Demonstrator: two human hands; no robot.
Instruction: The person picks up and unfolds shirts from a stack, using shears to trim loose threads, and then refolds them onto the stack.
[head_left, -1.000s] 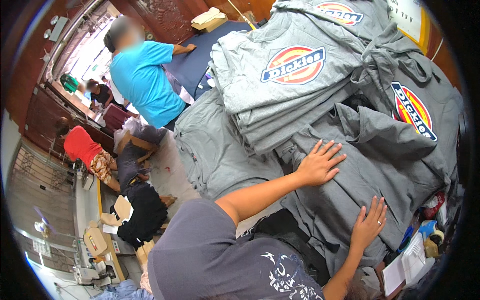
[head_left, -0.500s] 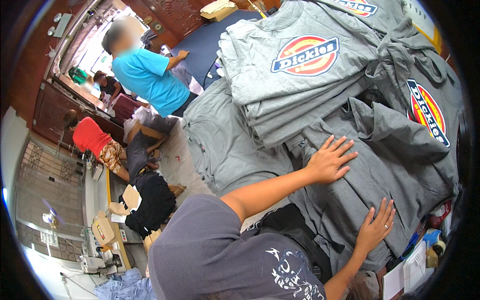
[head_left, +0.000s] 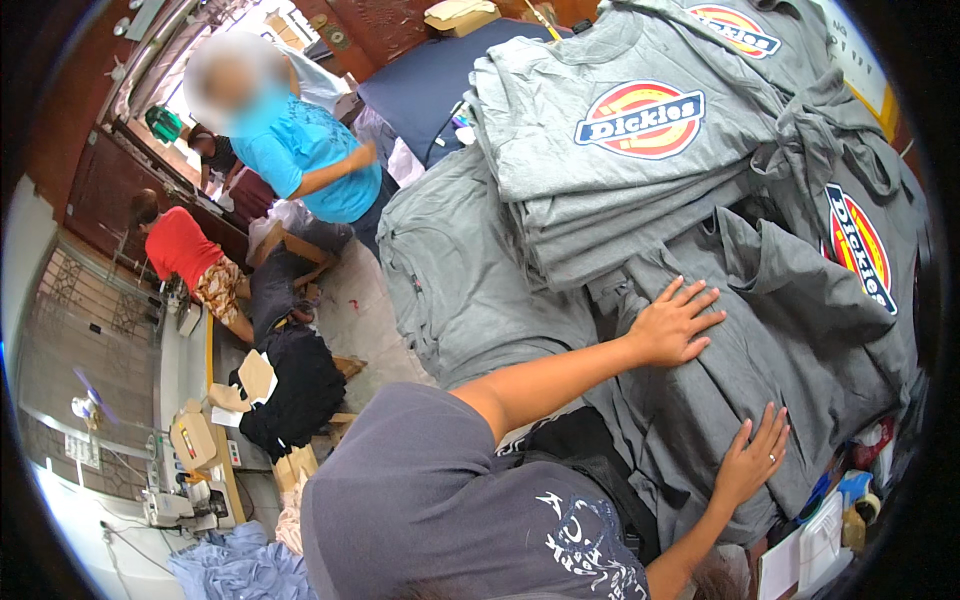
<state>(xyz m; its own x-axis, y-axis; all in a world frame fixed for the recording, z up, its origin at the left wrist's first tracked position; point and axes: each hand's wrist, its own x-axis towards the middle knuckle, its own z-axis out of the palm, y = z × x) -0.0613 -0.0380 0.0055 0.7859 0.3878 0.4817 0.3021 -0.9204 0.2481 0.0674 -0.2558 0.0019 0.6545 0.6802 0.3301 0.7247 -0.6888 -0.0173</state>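
My left hand lies flat on a dark grey T-shirt, its fingers spread over the cloth. Lower down on the same shirt rests my right hand, palm down, fingers out, a ring on one of them. Part of this shirt is bunched up toward a grey shirt with a chest print at the right. Just beyond my left hand rises a stack of folded lighter grey T-shirts, the top one with a round, colourful print. Another pile of plain grey shirts sits to its left.
A tape roll and a white plastic tray lie by the right edge. A person in a blue shirt stands at a dark blue table. Farther left, a person in red bends near a black cloth pile.
My view has shifted slightly. The person in blue has turned toward me and drawn an arm back from the blue table. Both my hands stay on the shirt, nearly unmoved.
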